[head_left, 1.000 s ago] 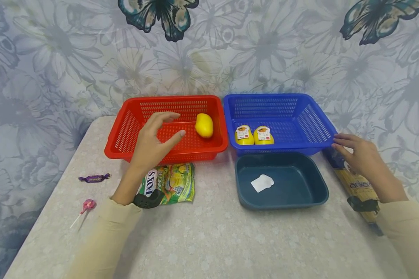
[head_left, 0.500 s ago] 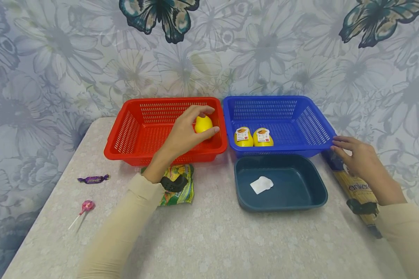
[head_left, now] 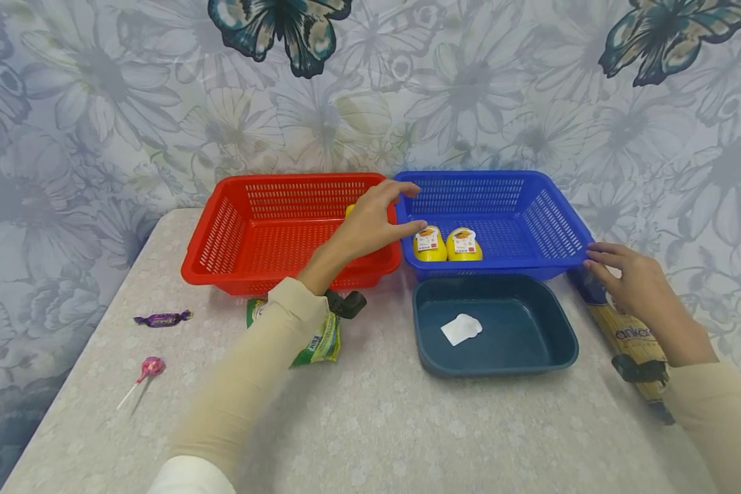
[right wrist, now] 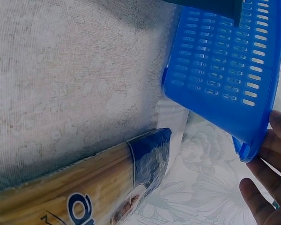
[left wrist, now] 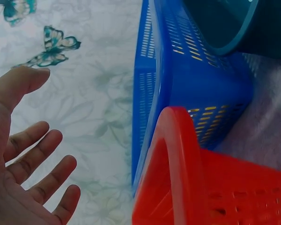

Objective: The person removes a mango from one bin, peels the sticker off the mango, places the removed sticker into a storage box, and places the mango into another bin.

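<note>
left hand (head_left: 373,223) wide, holding nothing, just beside the left end of the blue basket (head_left: 509,233); right hand (head_left: 642,281) touches its right corner, can't tell if pinching. two labelled yellow fruits (head_left: 430,252) sit inside, near left. probably a reach for the basket: i'd take both ends evenly, keep level, avoid snagging the red basket (head_left: 278,240).

1 purple-wrapped candy (head_left: 163,320) lies near 1 pink lollipop (head_left: 152,366) on the table (head_left: 370,425).
</note>
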{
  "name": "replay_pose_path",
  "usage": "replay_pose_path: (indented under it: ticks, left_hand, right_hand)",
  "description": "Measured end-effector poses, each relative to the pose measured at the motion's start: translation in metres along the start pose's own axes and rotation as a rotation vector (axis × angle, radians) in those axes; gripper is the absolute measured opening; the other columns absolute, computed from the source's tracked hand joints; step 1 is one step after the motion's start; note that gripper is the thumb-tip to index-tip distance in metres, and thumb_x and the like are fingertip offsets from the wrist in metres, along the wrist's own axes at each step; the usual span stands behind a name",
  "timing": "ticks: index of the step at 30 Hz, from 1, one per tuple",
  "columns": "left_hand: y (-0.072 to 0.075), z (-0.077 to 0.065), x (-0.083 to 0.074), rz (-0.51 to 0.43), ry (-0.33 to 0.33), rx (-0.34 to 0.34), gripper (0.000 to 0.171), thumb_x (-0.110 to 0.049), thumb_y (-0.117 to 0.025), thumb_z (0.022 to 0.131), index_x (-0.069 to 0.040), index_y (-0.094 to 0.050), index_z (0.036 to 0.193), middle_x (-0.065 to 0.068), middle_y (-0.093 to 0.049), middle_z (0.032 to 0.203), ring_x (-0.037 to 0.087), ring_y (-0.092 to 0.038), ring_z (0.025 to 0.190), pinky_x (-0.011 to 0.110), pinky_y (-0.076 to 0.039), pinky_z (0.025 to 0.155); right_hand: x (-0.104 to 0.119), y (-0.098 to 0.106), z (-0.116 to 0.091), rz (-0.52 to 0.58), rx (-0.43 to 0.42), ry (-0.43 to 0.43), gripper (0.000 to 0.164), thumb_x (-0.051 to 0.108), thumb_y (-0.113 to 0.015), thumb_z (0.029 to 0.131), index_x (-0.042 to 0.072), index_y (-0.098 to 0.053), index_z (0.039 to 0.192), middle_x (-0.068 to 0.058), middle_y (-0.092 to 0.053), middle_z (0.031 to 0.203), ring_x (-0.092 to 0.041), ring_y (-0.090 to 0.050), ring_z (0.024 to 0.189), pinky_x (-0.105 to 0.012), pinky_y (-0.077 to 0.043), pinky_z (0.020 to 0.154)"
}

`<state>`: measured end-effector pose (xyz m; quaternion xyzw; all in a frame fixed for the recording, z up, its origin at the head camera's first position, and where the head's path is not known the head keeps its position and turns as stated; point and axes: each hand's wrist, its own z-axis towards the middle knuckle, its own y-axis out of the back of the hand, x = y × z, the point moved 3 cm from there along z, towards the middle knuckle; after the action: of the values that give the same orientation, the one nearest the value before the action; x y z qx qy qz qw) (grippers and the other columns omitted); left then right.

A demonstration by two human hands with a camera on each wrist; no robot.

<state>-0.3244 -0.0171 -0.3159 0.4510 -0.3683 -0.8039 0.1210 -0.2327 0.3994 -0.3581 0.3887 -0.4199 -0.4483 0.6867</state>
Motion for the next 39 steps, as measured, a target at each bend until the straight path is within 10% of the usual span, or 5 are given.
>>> replay_pose_path:
  ticks: [39]
  left_hand:
    - [-0.102, 0.073, -0.002, 0.271, 0.169, 0.413, 0.091, -0.059, -0.073, 0.08, -0.027, -0.035, 0.156, 0.002, -0.033, 0.159, 0.028, -0.027, 0.143, 0.057, -0.012, 0.118]
  right_hand:
    - [-0.004, -0.004, 0.001, 0.005, -0.06, 0.043, 0.027, 0.009, -0.066, 0.096, -0.012, -0.068, 0.113, -0.028, -0.061, 0.125, -0.054, -0.056, 0.113, -0.065, -0.044, 0.088]
